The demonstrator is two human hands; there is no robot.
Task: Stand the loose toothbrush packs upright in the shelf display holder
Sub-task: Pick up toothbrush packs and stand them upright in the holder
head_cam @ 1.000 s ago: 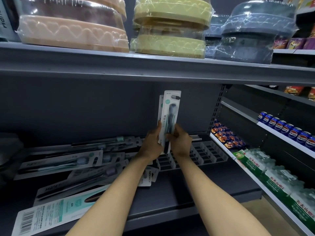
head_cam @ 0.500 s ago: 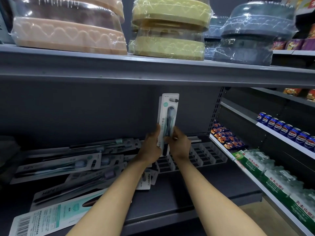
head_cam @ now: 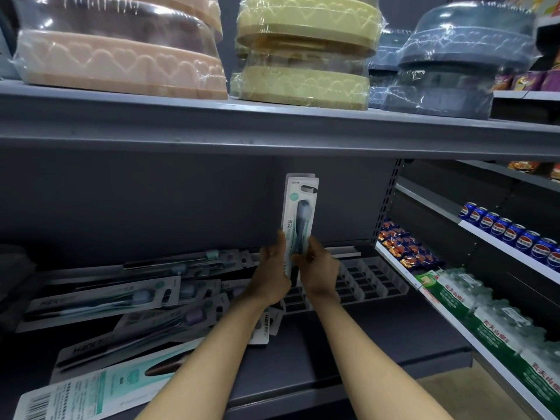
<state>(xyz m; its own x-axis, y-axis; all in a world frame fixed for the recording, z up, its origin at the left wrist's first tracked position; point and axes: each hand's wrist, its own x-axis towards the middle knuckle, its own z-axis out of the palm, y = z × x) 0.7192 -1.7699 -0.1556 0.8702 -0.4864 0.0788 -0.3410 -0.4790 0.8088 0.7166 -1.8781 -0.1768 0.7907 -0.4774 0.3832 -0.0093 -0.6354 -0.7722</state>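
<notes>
An upright toothbrush pack (head_cam: pixel 300 212), white card with a dark brush, stands between my hands above the slotted display holder (head_cam: pixel 368 278); a second pack shows just behind it. My left hand (head_cam: pixel 272 274) grips its lower left edge and my right hand (head_cam: pixel 319 271) grips its lower right side. The pack's bottom end is hidden behind my hands, so I cannot tell whether it sits in a slot. Several loose toothbrush packs (head_cam: pixel 121 298) lie flat in a pile on the shelf to the left.
The grey shelf above (head_cam: pixel 272 128) carries wrapped pink, yellow and blue round tubs. To the right, a side rack holds blue soda cans (head_cam: pixel 509 231), snack packets (head_cam: pixel 406 247) and green water-bottle packs (head_cam: pixel 491 322). The shelf board in front of the holder is bare grey.
The held pack and both hands have sunk slightly toward the holder over the last second. The pile of loose packs has not moved.
</notes>
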